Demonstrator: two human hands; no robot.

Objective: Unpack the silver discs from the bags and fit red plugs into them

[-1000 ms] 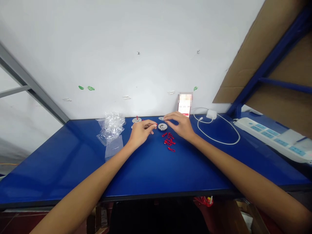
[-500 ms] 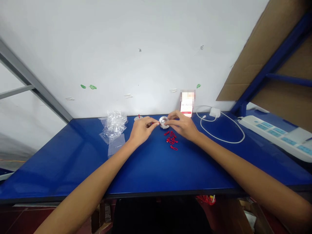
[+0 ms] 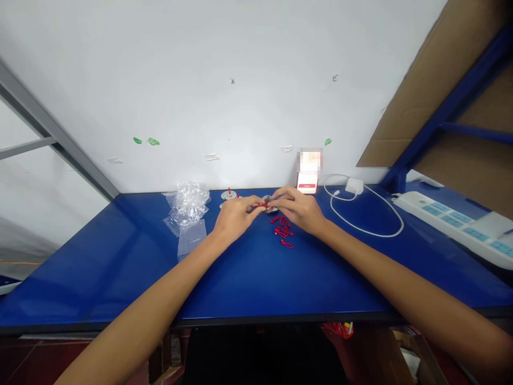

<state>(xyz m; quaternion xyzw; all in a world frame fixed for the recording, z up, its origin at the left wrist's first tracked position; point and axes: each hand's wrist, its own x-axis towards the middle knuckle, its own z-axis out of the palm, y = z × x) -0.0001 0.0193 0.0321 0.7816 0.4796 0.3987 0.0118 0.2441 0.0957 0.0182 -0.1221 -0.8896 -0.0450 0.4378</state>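
My left hand (image 3: 234,216) is closed in a pinch on a red cord loop (image 3: 260,206) near the back of the blue table. Fingertips of my right hand (image 3: 300,209) are pinched together at the cord's right end; whether they grip it too is hard to make out. A round silvery metal piece (image 3: 271,198) sits right behind the fingertips, partly covered by them. Several red cord loops (image 3: 284,231) lie in a loose pile just below my right hand. Behind my left hand is a pale round disc (image 3: 228,195) with a red loop standing up from it.
Crumpled clear plastic bags (image 3: 187,206) lie on the left of the blue table (image 3: 240,283). A lit phone (image 3: 307,183) leans on the wall behind my right hand. Farther right are a white charger (image 3: 354,185) with its looped cable and a white power strip (image 3: 449,216).
The fingertips of both hands have come closer together, with the red cord between them now in front of the metal piece. More of the pale discs shows behind my left hand.
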